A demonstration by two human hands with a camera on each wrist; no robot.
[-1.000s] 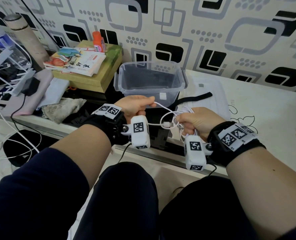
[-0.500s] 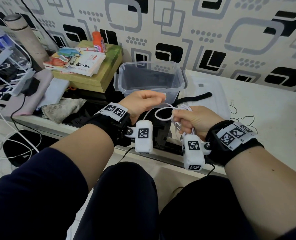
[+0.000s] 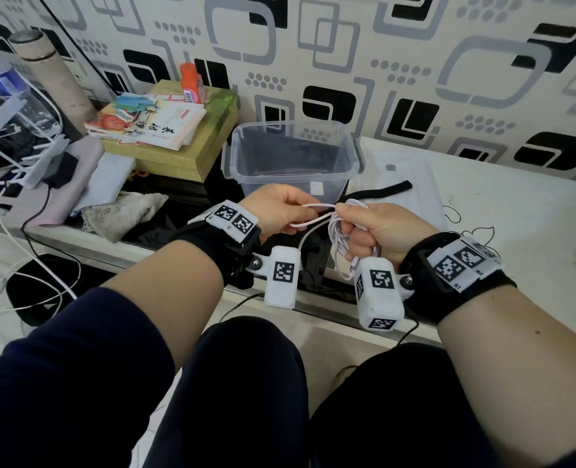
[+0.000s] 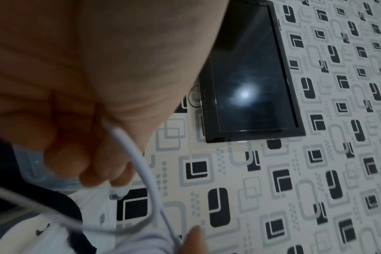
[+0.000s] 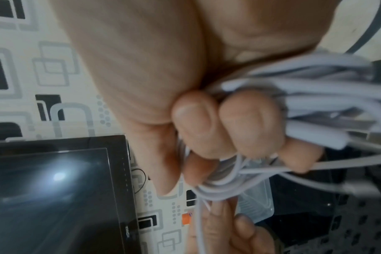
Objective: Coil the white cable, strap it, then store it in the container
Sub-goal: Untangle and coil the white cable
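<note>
My right hand (image 3: 364, 228) grips a bundle of white cable (image 3: 338, 231) loops in its curled fingers; the right wrist view shows the white cable (image 5: 315, 106) bunched in that fist. My left hand (image 3: 279, 211) pinches a loose loop of the same cable and holds it against the bundle, the two hands nearly touching. In the left wrist view the cable (image 4: 141, 165) runs out from the curled left fingers. A plug end hangs below the right fist. The clear plastic container (image 3: 291, 157) stands just behind the hands. A black strap (image 3: 381, 192) lies on the white surface to its right.
A yellow box (image 3: 178, 153) with books and an orange bottle (image 3: 192, 82) sits left of the container. A grey rag (image 3: 124, 214), loose wires and clutter fill the left side. A dark screen (image 4: 250, 72) hangs on the patterned wall. My knees are below the table's edge.
My left hand has carried its loop of cable to the right and up against the bundle in my right hand. The big open loop between the hands has closed to a narrow one.
</note>
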